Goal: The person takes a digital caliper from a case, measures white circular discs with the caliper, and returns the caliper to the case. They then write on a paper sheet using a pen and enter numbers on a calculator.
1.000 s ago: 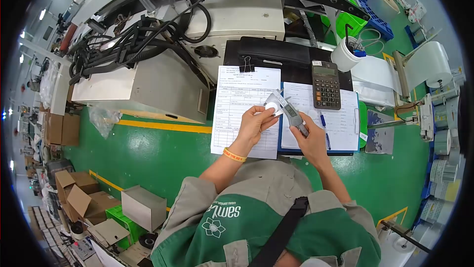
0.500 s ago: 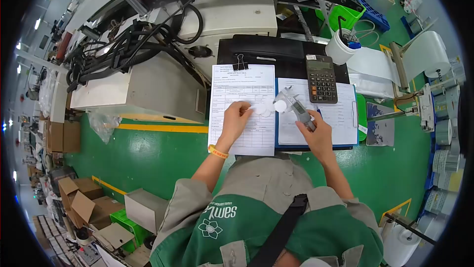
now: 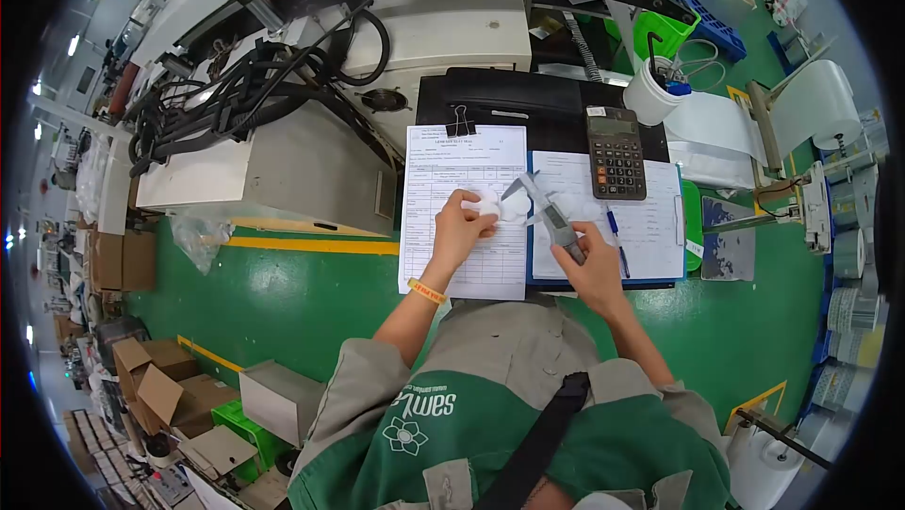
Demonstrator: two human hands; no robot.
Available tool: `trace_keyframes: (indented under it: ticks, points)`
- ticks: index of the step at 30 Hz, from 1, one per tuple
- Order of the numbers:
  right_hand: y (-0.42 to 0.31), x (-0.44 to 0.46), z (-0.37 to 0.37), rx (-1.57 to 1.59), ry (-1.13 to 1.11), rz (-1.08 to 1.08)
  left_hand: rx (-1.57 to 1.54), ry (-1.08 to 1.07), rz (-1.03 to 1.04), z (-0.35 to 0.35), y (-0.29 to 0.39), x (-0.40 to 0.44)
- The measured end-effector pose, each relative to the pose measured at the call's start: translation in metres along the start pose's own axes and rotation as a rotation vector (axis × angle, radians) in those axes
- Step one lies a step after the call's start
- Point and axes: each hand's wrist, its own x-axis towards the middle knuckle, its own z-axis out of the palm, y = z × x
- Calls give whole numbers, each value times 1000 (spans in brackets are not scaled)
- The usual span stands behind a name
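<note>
My left hand (image 3: 460, 230) is closed in a pinch on a small white disc (image 3: 486, 205) above a printed form (image 3: 443, 270). My right hand (image 3: 592, 265) grips a digital caliper (image 3: 554, 220), its jaws pointing up and to the left, apart from my left hand. More white round pieces (image 3: 514, 206) lie between the hands, partly over the form's right edge. Under the caliper is a blue clipboard with papers (image 3: 650, 255), and a blue pen (image 3: 617, 241) rests on it, right of my right hand.
A calculator (image 3: 617, 154) lies beyond the clipboard. A white cup (image 3: 650, 97) with tools stands at the back right of the black surface. A binder clip (image 3: 460, 121) sits at the form's top. Left are a machine housing (image 3: 283, 166) and black cables (image 3: 255, 86).
The white disc that was at the caliper jaws one second ago is away from them. My left hand has moved left with a white disc, and the caliper has turned more upright.
</note>
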Motion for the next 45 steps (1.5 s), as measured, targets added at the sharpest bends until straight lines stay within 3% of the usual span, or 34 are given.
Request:
trace_keyframes:
  ticks: [2,3,6,14,36,45]
  points:
    - [-7,-1,7,62,-28,37,-230,-42,-61,1,-10,-1]
    - [-5,1,13,53,-39,-19,-474,-82,-193,3,-10,-4]
    - [-5,1,19,55,-49,-51,-698,-54,-266,10,-9,-13]
    - [-6,1,24,55,-65,-86,-916,-21,-250,23,-6,-23]
    - [-8,-5,18,67,27,-126,-1089,38,-144,41,-13,-33]
    - [-5,-7,20,71,21,-143,-866,119,-79,42,6,-47]
